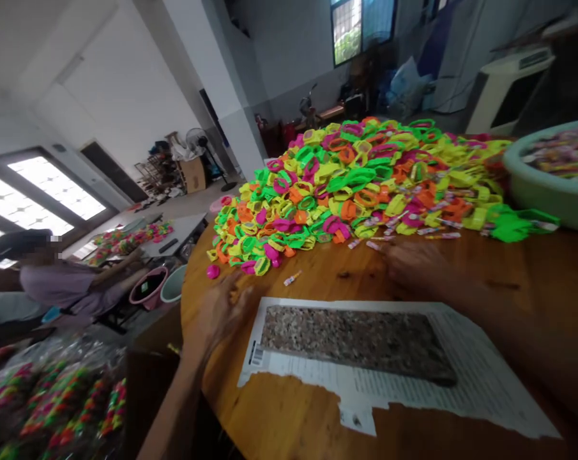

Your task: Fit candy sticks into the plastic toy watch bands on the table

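My left hand (221,308) is over the left side of the wooden table, its fingers apart and nothing held. Close to it lie a pink round piece (212,272) and a small wrapped stick, perhaps candy (292,278). My right hand (416,260) reaches to the front edge of the heap, beside several small printed wrapped sticks (442,236); motion blur hides whether its fingers grip anything. The big heap (317,191) consists of neon green, yellow, orange and pink plastic pieces, shaped like toy watches or rings. A speckled stone slab (350,338) rests on printed paper (490,358) between my forearms.
At the right, a pale green basin (528,179) holds many small wrapped items. Clear bags of colourful pieces (63,402) are at lower left, beside a cardboard box (149,390). Another person (68,281) sits at a side table near pink and pale buckets (149,287).
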### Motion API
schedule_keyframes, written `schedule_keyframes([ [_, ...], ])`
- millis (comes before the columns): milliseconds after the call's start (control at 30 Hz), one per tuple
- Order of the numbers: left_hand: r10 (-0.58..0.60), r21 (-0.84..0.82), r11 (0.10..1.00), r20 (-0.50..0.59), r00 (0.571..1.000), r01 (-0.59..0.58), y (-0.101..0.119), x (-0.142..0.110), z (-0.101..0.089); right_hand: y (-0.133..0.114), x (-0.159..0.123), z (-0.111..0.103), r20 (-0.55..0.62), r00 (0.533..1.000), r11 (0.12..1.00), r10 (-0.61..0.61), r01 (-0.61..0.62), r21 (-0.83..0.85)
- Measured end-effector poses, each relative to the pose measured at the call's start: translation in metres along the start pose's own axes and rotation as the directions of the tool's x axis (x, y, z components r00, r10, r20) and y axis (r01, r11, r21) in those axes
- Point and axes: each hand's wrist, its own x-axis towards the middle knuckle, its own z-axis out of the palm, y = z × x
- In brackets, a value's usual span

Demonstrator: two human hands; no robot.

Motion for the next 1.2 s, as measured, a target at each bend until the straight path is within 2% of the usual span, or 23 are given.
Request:
schedule_keyframes([
  [100, -0.012, 0.019, 1.000, 0.008, 1.000, 0.012, 0.008, 0.043, 0.028, -0.004, 0.000, 0.002, 0.118, 0.993, 0.995, 0.017, -0.005, -0.098],
  [167, -0.007, 0.029, 1.000, 0.009, 1.000, 0.006, 0.005, 0.063, 0.042, -0.008, 0.003, 0.006, 0.146, 0.989, 0.990, 0.038, -0.018, -0.141],
  [300, -0.012, 0.031, 0.999, -0.001, 1.000, 0.012, -0.008, 0.079, 0.051, -0.008, 0.008, 0.015, 0.163, 0.986, 0.991, 0.024, -0.002, -0.133],
  [433, -0.055, 0.029, 0.998, -0.073, 0.996, 0.057, -0.014, 0.067, 0.038, -0.006, 0.007, 0.015, 0.156, 0.988, 0.996, 0.011, 0.002, -0.084],
  [533, -0.015, -0.012, 1.000, -0.066, 0.998, 0.014, -0.003, 0.050, 0.026, -0.025, 0.001, 0.001, 0.170, 0.985, 1.000, 0.007, -0.005, -0.015],
  [633, 0.113, -0.102, 0.988, 0.005, 0.994, -0.112, 0.022, 0.041, 0.023, -0.065, -0.011, -0.023, 0.243, 0.969, 0.997, -0.046, 0.028, 0.075],
  [700, 0.211, -0.177, 0.964, 0.048, 0.976, -0.200, 0.043, 0.039, 0.025, -0.095, -0.023, -0.037, 0.295, 0.952, 0.989, -0.082, 0.041, 0.143],
  [800, 0.373, -0.264, 0.904, 0.098, 0.923, -0.338, 0.072, 0.038, 0.034, -0.130, -0.043, -0.047, 0.406, 0.903, 0.988, -0.144, 0.109, 0.108],
  [867, 0.471, -0.291, 0.860, 0.134, 0.872, -0.420, 0.087, 0.036, 0.042, -0.143, -0.053, -0.047, 0.430, 0.891, 0.989, -0.144, 0.143, 0.035],
  [933, 0.543, -0.316, 0.819, 0.159, 0.824, -0.479, 0.096, 0.033, 0.049, -0.150, -0.059, -0.045, 0.421, 0.900, 0.990, -0.109, 0.136, -0.033],
  [1000, 0.577, -0.353, 0.792, 0.164, 0.800, -0.499, 0.100, 0.030, 0.055, -0.152, -0.061, -0.041, 0.412, 0.907, 0.988, -0.085, 0.131, -0.086],
  [1100, 0.573, -0.421, 0.775, 0.150, 0.806, -0.472, 0.099, 0.025, 0.062, -0.153, -0.060, -0.036, 0.431, 0.898, 0.981, -0.091, 0.155, -0.116],
  [1200, 0.562, -0.482, 0.751, 0.109, 0.820, -0.451, 0.097, 0.020, 0.067, -0.149, -0.059, -0.036, 0.424, 0.902, 0.990, -0.086, 0.123, -0.062],
])
